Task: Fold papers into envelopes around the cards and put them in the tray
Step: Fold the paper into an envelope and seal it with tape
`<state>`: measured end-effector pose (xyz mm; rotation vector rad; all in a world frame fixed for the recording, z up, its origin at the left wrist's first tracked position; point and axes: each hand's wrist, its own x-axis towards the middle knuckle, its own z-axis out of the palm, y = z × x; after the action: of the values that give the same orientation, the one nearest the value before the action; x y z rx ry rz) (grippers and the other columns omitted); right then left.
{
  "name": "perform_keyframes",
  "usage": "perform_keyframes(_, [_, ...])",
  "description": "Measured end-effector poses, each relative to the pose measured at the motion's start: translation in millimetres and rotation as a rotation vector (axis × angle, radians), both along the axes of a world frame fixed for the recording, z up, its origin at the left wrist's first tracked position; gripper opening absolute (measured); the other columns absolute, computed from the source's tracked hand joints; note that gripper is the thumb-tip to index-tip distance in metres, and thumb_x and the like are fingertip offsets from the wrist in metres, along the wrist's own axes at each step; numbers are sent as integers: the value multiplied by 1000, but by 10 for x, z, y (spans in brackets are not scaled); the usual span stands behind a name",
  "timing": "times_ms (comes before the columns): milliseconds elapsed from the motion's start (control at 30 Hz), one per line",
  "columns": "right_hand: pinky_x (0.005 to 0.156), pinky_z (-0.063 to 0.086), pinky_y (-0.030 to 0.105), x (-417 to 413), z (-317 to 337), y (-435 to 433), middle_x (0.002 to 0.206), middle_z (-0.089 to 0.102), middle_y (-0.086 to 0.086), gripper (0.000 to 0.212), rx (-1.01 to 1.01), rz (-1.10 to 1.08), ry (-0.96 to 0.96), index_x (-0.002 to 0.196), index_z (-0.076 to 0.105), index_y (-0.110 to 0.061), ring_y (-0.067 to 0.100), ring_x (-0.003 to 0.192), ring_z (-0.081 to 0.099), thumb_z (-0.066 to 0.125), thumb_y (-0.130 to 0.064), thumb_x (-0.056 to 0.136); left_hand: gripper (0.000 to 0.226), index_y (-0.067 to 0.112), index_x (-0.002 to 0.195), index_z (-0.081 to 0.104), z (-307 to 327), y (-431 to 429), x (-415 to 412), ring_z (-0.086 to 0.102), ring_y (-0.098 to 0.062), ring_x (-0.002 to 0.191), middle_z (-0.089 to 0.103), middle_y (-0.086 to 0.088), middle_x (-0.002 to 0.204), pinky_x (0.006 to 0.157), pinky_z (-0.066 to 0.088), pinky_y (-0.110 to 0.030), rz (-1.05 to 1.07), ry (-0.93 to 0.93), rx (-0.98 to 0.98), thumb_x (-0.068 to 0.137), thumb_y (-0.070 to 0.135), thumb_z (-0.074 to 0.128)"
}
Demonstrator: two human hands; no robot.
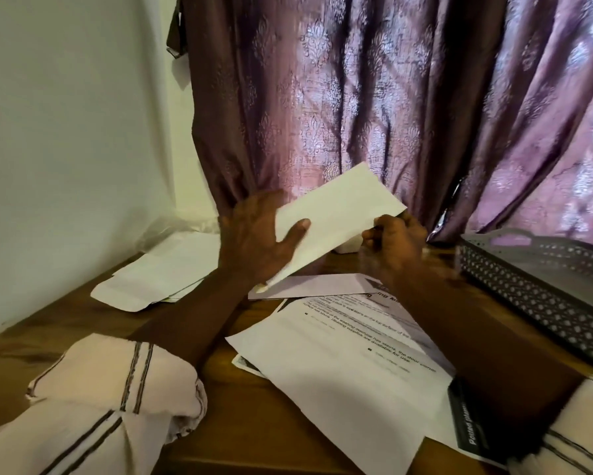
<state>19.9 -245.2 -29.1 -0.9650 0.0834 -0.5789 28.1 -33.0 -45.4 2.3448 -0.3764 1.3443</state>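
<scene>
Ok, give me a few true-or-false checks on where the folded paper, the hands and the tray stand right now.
1. The left hand and right hand both hold the folded paper above the table. True.
2. The folded paper lies in the tray. False: it is held up, left of the tray.
3. The tray stands on the right. True.
4. The printed sheets are stacked in the tray. False: they lie on the table.

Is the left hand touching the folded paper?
Touching. The head view shows the left hand gripping the folded paper, thumb laid across its face.
</scene>
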Motion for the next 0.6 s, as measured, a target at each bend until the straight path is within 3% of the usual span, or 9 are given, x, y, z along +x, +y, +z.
perform_keyframes(67, [38, 32, 16, 3, 24, -74, 66, 52, 9, 33, 122, -67, -14, 106, 56, -10, 10, 33, 43, 45, 13, 85, 65, 27, 135, 53, 1, 74, 89, 60, -29, 121, 64, -3, 133, 104, 47, -51, 9, 225, -247, 87, 70, 60])
perform_keyframes(167, [35, 36, 15, -70, 24, -198, 69, 55, 8, 33, 80, -199, 15, 103, 59, -7, 8, 36, 49, 40, 15, 87, 34, 19, 119, 68, 37, 108, 96, 73, -28, 104, 76, -5, 113, 89, 60, -49, -519, 616, -967, 88, 27, 78])
perform_keyframes(200, [37, 40, 16, -68, 16, -239, 76, 60, 9, 34, 54, -245, 45, 108, 61, -5, 11, 46, 57, 40, 13, 88, 29, 16, 118, 70, 28, 92, 89, 75, -29, 99, 77, -9, 111, 79, 64, -45, -630, 708, -1064, 90, 13, 75])
perform_keyframes(233, [43, 46, 20, -61, 2, -282, 88, 63, 9, 35, 13, -291, 84, 117, 60, -2, 16, 62, 64, 43, 9, 89, 29, 13, 119, 70, 13, 60, 74, 77, -26, 92, 77, -12, 109, 69, 64, -39, -688, 763, -1064, 91, 5, 72])
perform_keyframes(300, [77, 50, 27, -36, -16, -371, 121, 57, 11, 51, -227, -469, 295, 139, 45, -4, 26, 107, 61, 54, -6, 89, 29, 10, 119, 68, -29, -18, 36, 78, -21, 81, 78, -11, 104, 61, 64, -35, -752, 796, -995, 93, -3, 68])
perform_keyframes(367, [109, 37, 46, -81, -16, -437, 147, 41, 16, 76, -562, -722, 504, 149, 32, -13, 36, 136, 42, 63, -19, 80, 29, 7, 119, 68, -84, -92, 41, 78, -24, 84, 78, -12, 104, 72, 65, -43, -788, 825, -930, 93, -4, 68])
perform_keyframes(433, [114, 30, 56, -143, -25, -433, 150, 39, 20, 78, -895, -908, 443, 149, 36, -10, 40, 140, 36, 66, -23, 78, 28, 8, 117, 69, -136, -142, 43, 77, -31, 94, 77, -16, 108, 86, 62, -53, -781, 871, -828, 92, -4, 69])
perform_keyframes(500, [111, 31, 55, -142, -74, -366, 140, 51, 16, 59, -1289, -952, 333, 137, 53, -13, 38, 134, 42, 64, -30, 81, 26, 12, 112, 69, -179, -179, 42, 77, -32, 93, 78, -15, 105, 85, 62, -54, -771, 921, -728, 92, -4, 70])
perform_keyframes(600, [104, 43, 43, -127, -119, -164, 126, 66, 1, 39, -1575, -573, 94, 118, 70, -29, 24, 116, 58, 61, -48, 86, 27, 14, 112, 69, -179, -176, 12, 78, -32, 90, 78, -15, 104, 82, 63, -51, -732, 939, -654, 91, -2, 72])
